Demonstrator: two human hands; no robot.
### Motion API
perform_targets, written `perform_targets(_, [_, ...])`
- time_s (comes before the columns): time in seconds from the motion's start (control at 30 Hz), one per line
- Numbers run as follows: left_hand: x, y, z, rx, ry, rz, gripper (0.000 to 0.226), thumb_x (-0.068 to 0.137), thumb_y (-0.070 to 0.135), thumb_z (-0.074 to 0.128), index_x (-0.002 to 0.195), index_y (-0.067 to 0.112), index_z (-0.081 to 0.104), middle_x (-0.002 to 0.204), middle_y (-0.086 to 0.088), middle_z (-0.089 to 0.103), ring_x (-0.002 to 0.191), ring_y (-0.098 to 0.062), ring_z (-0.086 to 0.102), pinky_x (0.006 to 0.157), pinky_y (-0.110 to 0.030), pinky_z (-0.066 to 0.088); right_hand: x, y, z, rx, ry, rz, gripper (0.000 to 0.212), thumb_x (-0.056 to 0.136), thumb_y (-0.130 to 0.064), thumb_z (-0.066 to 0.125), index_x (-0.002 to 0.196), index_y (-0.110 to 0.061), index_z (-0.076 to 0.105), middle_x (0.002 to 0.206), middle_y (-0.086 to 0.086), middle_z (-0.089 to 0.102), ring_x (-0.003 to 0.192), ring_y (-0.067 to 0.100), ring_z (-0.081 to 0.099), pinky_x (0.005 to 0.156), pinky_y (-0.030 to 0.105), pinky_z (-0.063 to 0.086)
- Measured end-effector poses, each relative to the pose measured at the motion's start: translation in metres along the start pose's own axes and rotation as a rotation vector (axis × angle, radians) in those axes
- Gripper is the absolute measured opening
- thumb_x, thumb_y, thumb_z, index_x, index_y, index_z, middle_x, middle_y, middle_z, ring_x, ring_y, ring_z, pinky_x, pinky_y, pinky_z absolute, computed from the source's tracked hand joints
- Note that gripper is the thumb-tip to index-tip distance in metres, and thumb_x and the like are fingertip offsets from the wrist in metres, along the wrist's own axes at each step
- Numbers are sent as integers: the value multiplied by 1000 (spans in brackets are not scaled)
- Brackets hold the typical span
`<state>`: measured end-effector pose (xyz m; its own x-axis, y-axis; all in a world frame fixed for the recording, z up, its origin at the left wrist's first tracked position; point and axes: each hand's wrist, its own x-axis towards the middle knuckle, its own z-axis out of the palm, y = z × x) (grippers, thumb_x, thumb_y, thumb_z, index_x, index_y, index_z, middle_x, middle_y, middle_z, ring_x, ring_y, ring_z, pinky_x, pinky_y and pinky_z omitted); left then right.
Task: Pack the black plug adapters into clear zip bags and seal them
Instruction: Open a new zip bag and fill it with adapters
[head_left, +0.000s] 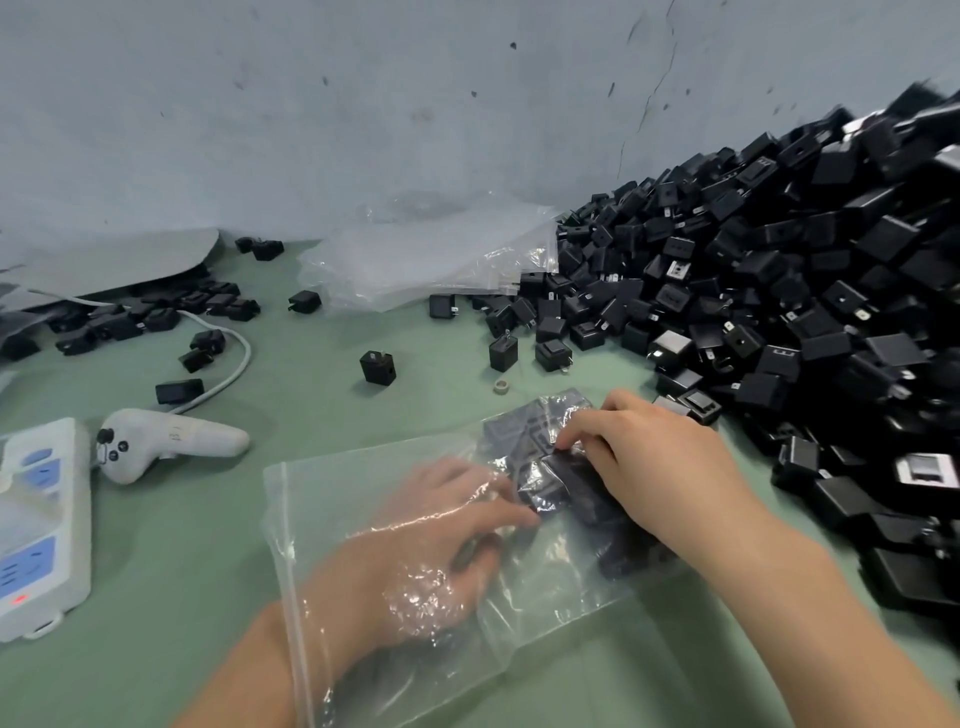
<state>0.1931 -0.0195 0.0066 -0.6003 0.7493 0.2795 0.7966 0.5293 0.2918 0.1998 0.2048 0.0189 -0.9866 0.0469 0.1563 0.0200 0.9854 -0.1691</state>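
A clear zip bag (322, 499) lies flat on the green table (182, 545) in front of the person, its zip strip (291, 551) on the left edge and open. The left hand (431, 540) is inside the bag past the wrist, seen through the plastic. Its fingers (498, 512) are stretched out and fairly wide, their tips touching a cluster of black plug adapters (571, 493) packed at the bag's far right end.

The right hand (660, 467) is outside the bag, on top of that end. Its fingers (582, 431) curl down and grip the crinkled plastic over the adapters; the thumb is hidden.

A large pile of loose adapters (779, 291) fills the right side and rises against the grey wall (311, 104). A stack of empty clear bags (431, 254) lies beside the pile at the back. 1 adapter (377, 367) stands alone mid-table, with a small pale ring (500, 386) near it. On the left are a white power strip (41, 519), a white handheld controller (171, 436) and a white cable (239, 358), with more adapters scattered around them.
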Motion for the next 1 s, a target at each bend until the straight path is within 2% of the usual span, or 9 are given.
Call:
perform_targets(0.13, [-12,-12,-1,-117,24,-66,40,86,17,48,112,33,74,125,12,63,120,-9,56,102,-28,46,1,0,1,49,48,-9,24,105,-36,39,116,-50,57,98,-15,53,80,14,52,60,31,41])
perform_targets(0.2, [-22,-17,-8,-171,87,-154,42,86,16,45,107,37,73,121,18,64,117,-4,56,98,-22,44,2,0,-1,131,95,5,24,104,-36,42,121,-47,55,99,-15,53,82,13,57,61,31,42])
perform_targets(0.33, [-57,-26,-21,-217,345,-360,50,75,-3,46,84,38,73,96,16,73,98,0,65,88,-22,49,5,-8,-9,412,143,7,46,94,-29,51,137,-44,41,100,-17,44,78,2,53,69,33,47])
perform_targets(0.47, [-92,-39,-35,-293,653,-738,42,86,3,56,78,41,72,81,23,71,70,1,62,62,-4,43,-1,-33,-17,867,18,-96,61,95,-16,51,144,-47,31,113,-17,47,63,-1,51,58,16,39])
perform_targets(0.6, [-87,-26,-51,-347,934,-730,30,78,16,44,76,32,69,73,7,67,62,-17,56,59,-33,46,-11,-62,-20,1169,-159,-220,67,100,-20,58,147,-54,25,113,-24,59,61,14,51,57,29,50])
perform_targets(0.67, [-77,-7,-53,-438,875,-637,26,82,17,47,83,29,70,77,5,69,65,-17,60,59,-28,48,-17,-77,-21,1181,-183,-301,62,98,-30,63,141,-59,29,118,-25,61,76,26,59,61,35,53])
perform_targets(0.8, [-60,23,-47,-897,595,-553,26,84,47,56,99,31,70,96,-3,73,79,-21,70,62,-26,56,-28,-100,-22,1203,-84,-411,39,91,-36,72,121,-54,55,115,-23,65,93,10,62,58,28,49])
perform_targets(0.93, [-53,23,-42,-1250,443,-558,38,82,54,59,102,25,76,101,-2,74,81,-18,67,63,-29,53,-33,-107,-20,1214,-39,-415,37,80,-43,74,114,-53,62,75,-5,62,59,6,53,55,17,42])
perform_targets(1.0, [-54,20,-42,-1326,418,-529,38,83,56,66,97,23,78,98,2,72,82,-13,64,63,-27,52,-33,-108,-19,1139,-43,-427,42,78,-50,71,118,-59,59,70,-8,59,59,13,48,57,20,43])
